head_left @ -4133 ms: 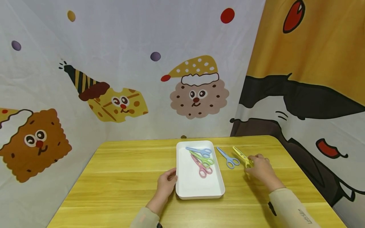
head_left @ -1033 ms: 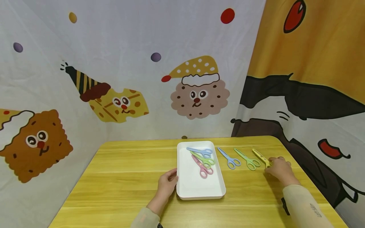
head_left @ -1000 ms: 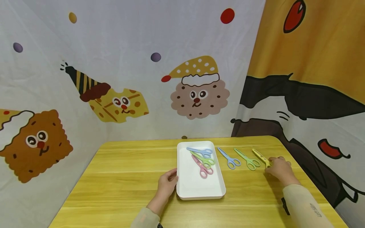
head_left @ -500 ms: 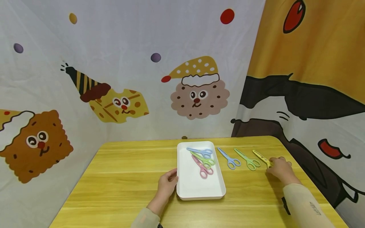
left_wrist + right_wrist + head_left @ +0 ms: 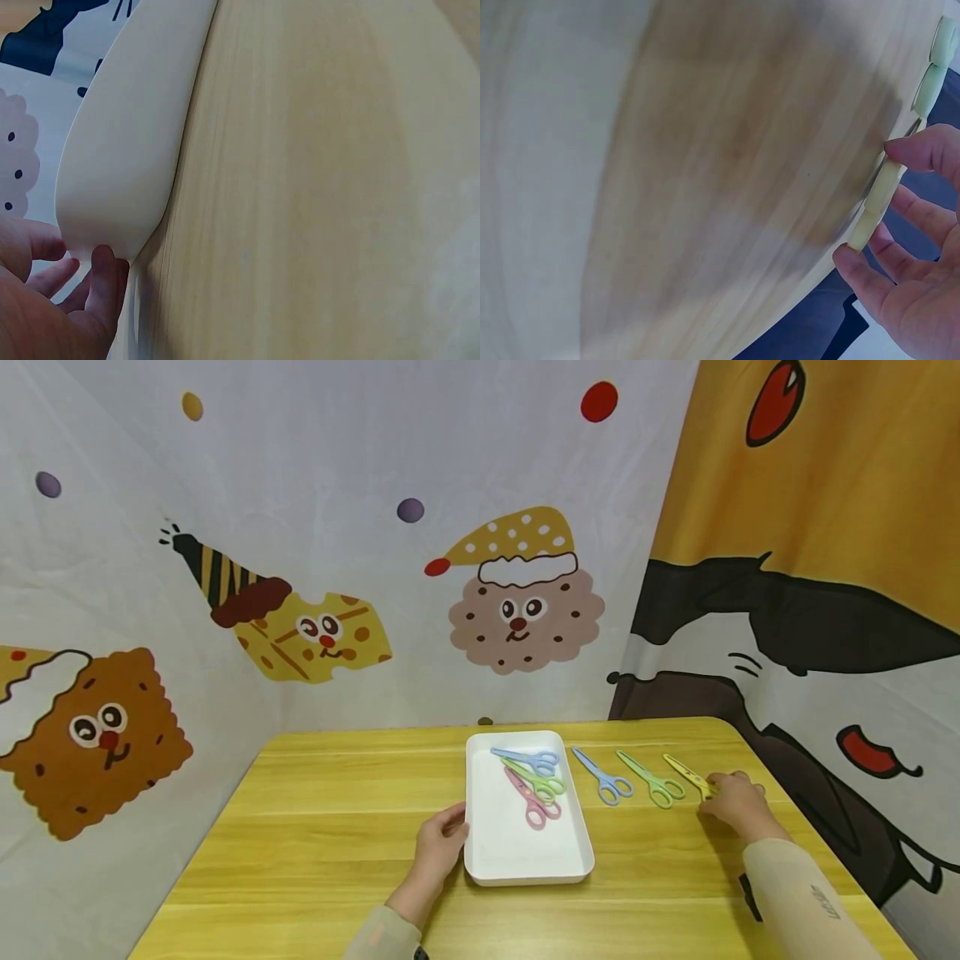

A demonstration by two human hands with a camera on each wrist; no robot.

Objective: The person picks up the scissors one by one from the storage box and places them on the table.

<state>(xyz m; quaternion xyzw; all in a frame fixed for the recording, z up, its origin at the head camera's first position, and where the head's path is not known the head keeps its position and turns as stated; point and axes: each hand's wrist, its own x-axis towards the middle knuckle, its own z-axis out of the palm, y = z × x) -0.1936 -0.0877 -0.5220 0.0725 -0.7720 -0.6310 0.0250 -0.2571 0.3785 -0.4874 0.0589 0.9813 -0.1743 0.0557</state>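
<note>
The white tray (image 5: 525,856) holds blue scissors (image 5: 525,757), green scissors (image 5: 546,787) and pink scissors (image 5: 535,810). At its left wall is my left hand (image 5: 437,850); in the left wrist view the fingers of that hand (image 5: 67,307) touch the corner of the tray (image 5: 135,135). On the table to the right lie blue scissors (image 5: 600,777), green scissors (image 5: 651,781) and yellow scissors (image 5: 686,772). My right hand (image 5: 738,806) covers part of the yellow handles. In the right wrist view the right hand (image 5: 915,262) has thumb and fingers around the yellow handles (image 5: 881,187).
The wooden table (image 5: 337,827) extends left of the tray and in front of it. Behind it hangs a printed cloth (image 5: 337,485) with cartoon figures. Green handles (image 5: 930,90) show beyond the yellow ones in the right wrist view.
Since the oldest view, my right hand has moved right, and the yellow scissors now lie farther right, with green scissors between them and the blue ones. The last second shows hardly any motion.
</note>
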